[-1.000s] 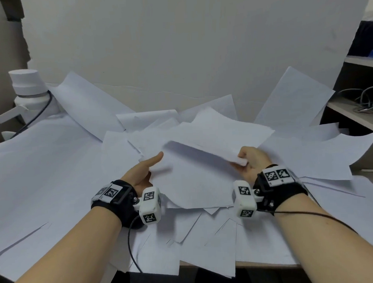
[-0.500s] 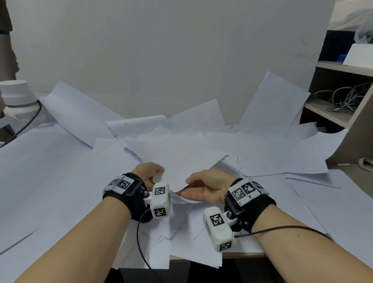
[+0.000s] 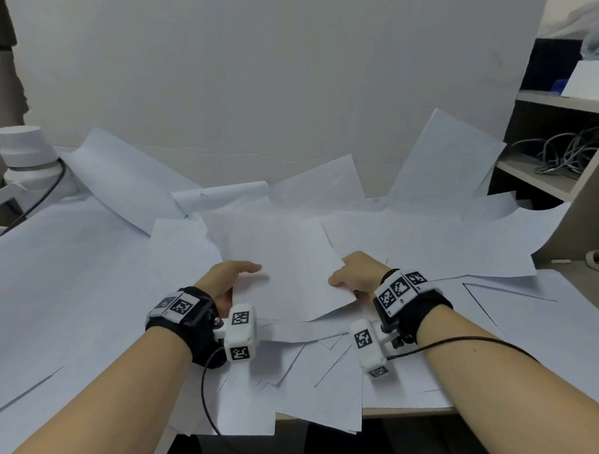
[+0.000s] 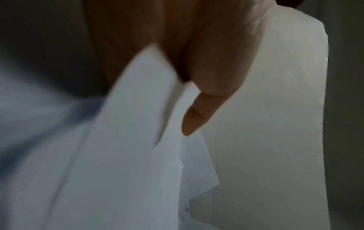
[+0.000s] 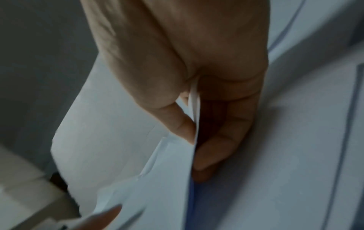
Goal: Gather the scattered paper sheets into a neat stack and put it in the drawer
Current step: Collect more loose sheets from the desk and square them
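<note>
Since half a second back both hands have slid apart, from nearly touching at the middle of the pile to sitting on opposite side edges of the top sheets; the camera has also tipped a bit.

Head view: left hand (image 3: 226,283) is at the left edge of the centre sheets (image 3: 286,261), right hand (image 3: 358,275) at the right edge, thumbs lying on top; the bundle sits between them on the tabletop (image 3: 402,411), long axis running away from the person, so each hand is about equally near its own side; loads more paper (image 3: 71,288) is spread all round, some propped on the wall; a shelf (image 3: 543,178) with cables is off right; no drawer in sight.

Left wrist view: blurry, but the thumb (image 4: 199,115) lies over a paper edge; curled on the sheets I'd say, fingers hidden underneath.

Right wrist view: clearer; thumb (image 5: 177,123) on one face and fingers (image 5: 222,140) on the other, pinching a thin bundle edge-on.

My guess is the next bit is squaring the edges, with both hands pressing inward across the short axis.
</note>
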### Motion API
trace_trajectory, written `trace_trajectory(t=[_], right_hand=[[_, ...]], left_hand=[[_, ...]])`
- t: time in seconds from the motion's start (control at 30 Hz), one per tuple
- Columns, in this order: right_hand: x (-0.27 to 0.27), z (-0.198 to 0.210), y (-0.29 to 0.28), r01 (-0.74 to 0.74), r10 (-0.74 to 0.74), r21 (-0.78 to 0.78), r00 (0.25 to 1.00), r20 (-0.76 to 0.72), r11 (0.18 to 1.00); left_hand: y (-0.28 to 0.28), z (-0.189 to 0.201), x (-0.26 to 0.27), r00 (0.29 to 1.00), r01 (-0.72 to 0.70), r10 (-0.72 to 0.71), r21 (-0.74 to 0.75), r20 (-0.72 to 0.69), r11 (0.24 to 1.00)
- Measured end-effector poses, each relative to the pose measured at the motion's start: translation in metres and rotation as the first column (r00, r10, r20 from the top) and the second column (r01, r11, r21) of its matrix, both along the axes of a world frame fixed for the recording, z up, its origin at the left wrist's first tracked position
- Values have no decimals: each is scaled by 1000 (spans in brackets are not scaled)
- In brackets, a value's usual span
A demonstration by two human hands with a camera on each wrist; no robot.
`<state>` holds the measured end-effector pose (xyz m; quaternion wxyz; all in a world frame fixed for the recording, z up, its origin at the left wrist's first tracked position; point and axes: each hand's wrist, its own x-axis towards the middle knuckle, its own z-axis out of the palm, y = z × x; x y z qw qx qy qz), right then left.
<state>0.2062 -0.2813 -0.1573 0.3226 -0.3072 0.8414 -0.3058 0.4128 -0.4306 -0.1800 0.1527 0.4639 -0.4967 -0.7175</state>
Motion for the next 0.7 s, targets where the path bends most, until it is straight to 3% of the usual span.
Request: trace_trajectory(t=[0.13, 0.27, 0.37, 0.47, 0.57, 0.7], right_hand=[[-5, -1, -5, -51, 52, 18, 998, -32, 999], [-39, 5, -2, 223, -231, -190, 973, -20, 956], [-59, 16, -1, 219, -236, -174, 968, -83, 960], [-62, 27, -5, 155, -138, -187, 985, 101, 970], [-61, 37, -13, 105, -23, -257, 953, 302, 961], [-59, 39, -25, 153, 20, -389, 914, 406, 908]], left_hand=[[-6, -2, -7, 998, -36, 42, -160, 35, 986], [-10, 1, 12, 998, -38, 25, -259, -53, 965], [-16, 4, 31, 988, -66, 26, -269, -151, 961], [-27, 6, 40, 978, -51, -5, -260, -209, 964], [-31, 11, 43, 969, -27, -37, -255, -245, 967], [-37, 12, 47, 954, 2, -69, -221, -292, 975]])
